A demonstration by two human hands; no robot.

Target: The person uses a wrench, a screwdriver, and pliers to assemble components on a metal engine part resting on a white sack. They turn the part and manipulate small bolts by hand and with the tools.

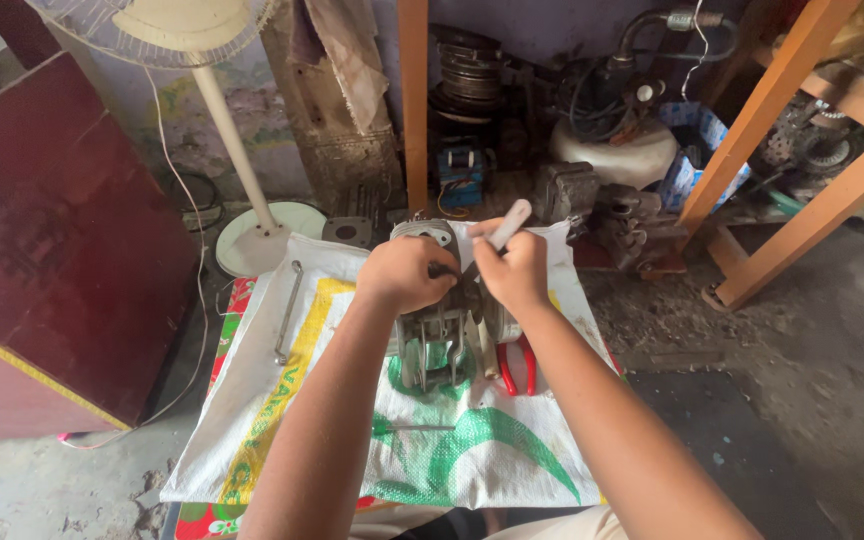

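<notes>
White woven sack (332,420) bears finned engine block (437,345) (both hands (404,272) (512,268) gripping).

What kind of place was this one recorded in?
Probably a small engine repair workshop. Both hands work on a finned metal engine part on a woven sack spread on the floor, with red-handled pliers beside it and greasy machine parts piled along the wall.

Left hand (404,272) gripped top of finned metal engine part (437,345) on white woven sack (332,420). Right hand (514,270) held pale-handled tool (508,226) against it. Red-handled pliers (517,365) lay just beside part; metal wrench (288,312) lay on sack, left.
</notes>
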